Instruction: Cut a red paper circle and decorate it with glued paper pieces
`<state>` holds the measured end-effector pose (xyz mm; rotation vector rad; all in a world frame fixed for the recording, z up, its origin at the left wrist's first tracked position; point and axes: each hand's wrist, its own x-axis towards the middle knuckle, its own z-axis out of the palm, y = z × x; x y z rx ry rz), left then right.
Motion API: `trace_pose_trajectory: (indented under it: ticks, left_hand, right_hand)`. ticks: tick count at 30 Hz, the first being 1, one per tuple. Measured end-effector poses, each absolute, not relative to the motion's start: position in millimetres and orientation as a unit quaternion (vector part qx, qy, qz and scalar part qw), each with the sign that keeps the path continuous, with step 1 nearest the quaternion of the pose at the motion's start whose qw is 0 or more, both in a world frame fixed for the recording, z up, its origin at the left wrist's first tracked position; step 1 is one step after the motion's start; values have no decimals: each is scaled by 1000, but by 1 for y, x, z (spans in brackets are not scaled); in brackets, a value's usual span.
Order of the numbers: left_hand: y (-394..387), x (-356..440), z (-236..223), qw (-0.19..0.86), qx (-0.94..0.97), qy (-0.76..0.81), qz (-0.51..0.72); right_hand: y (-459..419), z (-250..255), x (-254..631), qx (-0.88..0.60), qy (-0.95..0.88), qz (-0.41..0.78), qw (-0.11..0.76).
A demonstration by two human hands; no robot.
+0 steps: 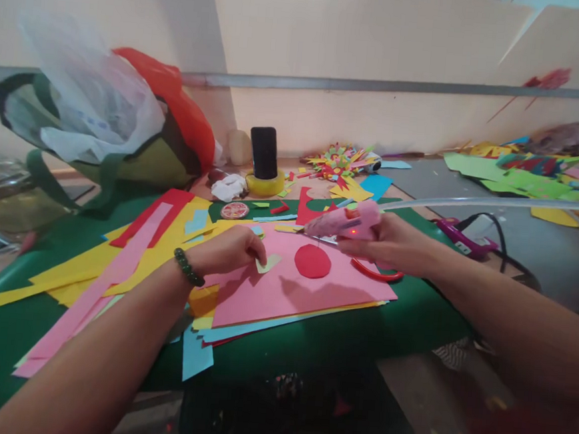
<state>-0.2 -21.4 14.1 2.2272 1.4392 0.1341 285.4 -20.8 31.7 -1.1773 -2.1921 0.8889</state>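
My right hand (382, 241) is wrapped round the handle of a pink glue gun (342, 222) with a small lit red light, its nozzle pointing left. Pinched in the fingers of my left hand (237, 249) is a small pale green paper piece (268, 263), low over a pink paper sheet (257, 301). A red paper circle (312, 261) lies on that sheet between my hands. Under my right hand, scissors with red handles (376, 272) are partly hidden. The pink sheet tops a stack of coloured papers.
Yellow, pink and red paper strips (131, 251) spread over the green tabletop (319, 346) on the left. Behind stand a phone (264, 152) on a yellow tape roll (264, 184), a spiky paper ornament (341, 162) and a bulky bag (150, 139). A purple device (465, 239) sits right.
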Motion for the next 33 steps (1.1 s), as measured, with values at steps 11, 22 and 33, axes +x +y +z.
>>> trace_pose_trajectory:
  ticks: [11, 22, 33]
  left_hand:
    - [-23, 1, 17, 233, 824, 514, 46]
    - [-23, 4, 15, 238, 815, 524, 65]
    - [-23, 3, 15, 232, 819, 520, 71]
  right_hand:
    - [-10, 18, 246, -365, -832, 400, 118]
    - [-12, 21, 242, -403, -847, 335, 87]
    - [-9, 24, 246, -370, -853, 357, 86]
